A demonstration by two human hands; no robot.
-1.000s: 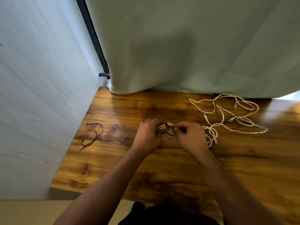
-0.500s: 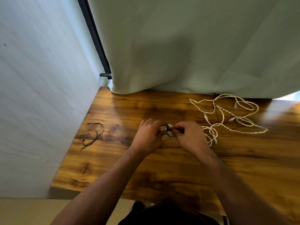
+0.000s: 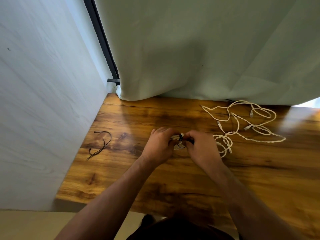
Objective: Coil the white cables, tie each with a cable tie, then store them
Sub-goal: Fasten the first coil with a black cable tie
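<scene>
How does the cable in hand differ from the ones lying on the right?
The coiled cable is bunched tight; the loose cables sprawl in open loops. The coiled cable wears a black cable tie; the loose cables have none. The left hand grips the coiled cable; the loose cables lie on the wooden table. Both are white.

This looks like a room in a home, with me at a glossy wood-grain counter point(image 3: 173, 179). A pale green curtain point(image 3: 190, 49) hangs down to the counter's far edge, a black window frame point(image 3: 102, 40) rises from its far left corner, and a plain whitish wall point(image 3: 43, 101) closes its left side. Loose white cables point(image 3: 242, 122) lie on the counter's far right.
</scene>
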